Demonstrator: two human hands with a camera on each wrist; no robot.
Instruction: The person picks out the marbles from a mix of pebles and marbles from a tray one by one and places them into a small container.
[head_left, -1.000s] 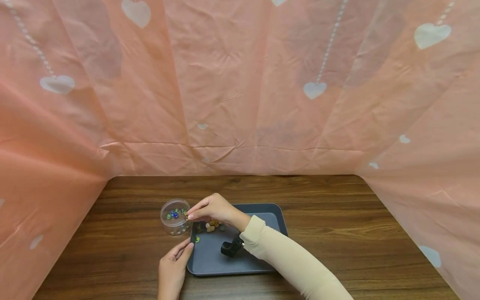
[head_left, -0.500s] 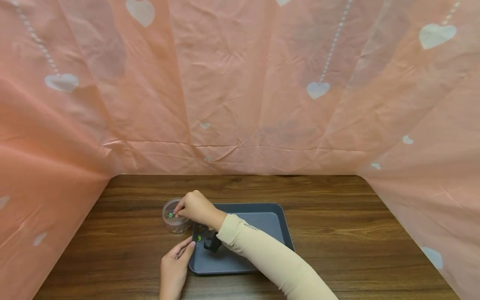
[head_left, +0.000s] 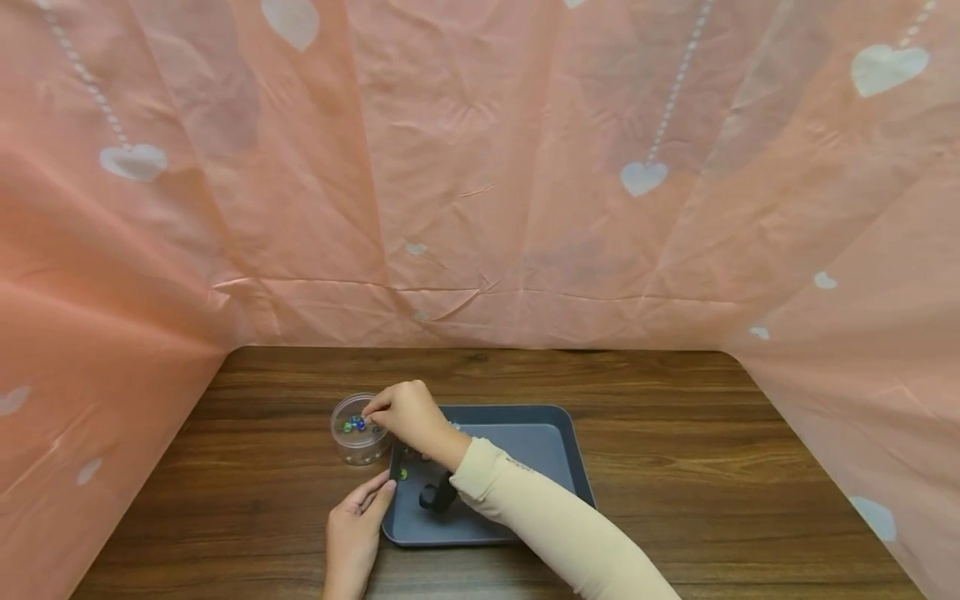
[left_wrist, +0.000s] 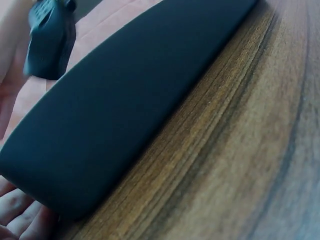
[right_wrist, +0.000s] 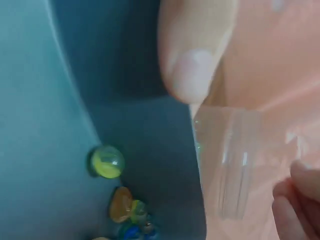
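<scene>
My left hand (head_left: 356,533) holds the dark grey tray (head_left: 517,500) by its left rim; in the right wrist view its thumb (right_wrist: 192,70) lies over the wall. My right hand (head_left: 408,414) is above the clear round tub (head_left: 360,454), fingertips together near its right rim. I cannot tell whether anything is between those fingertips. Blue and green glass marbles (head_left: 358,424) show in the tub. Inside the tray, a yellow-green marble (right_wrist: 107,161) lies near the left wall, beside a brown pebble (right_wrist: 120,204) and more marbles (right_wrist: 137,212). The right forearm hides part of the tray.
A black camera (head_left: 438,497) on the right wrist hangs over the tray. The brown wood-grain table (head_left: 712,467) extends around tray and tub. Pink cloth (head_left: 525,167) with white hearts stands behind and at both sides.
My right hand first went left, further over the tub, then drew back a little right to its rim. My left hand keeps its hold on the tray. The whole view shifts slightly.
</scene>
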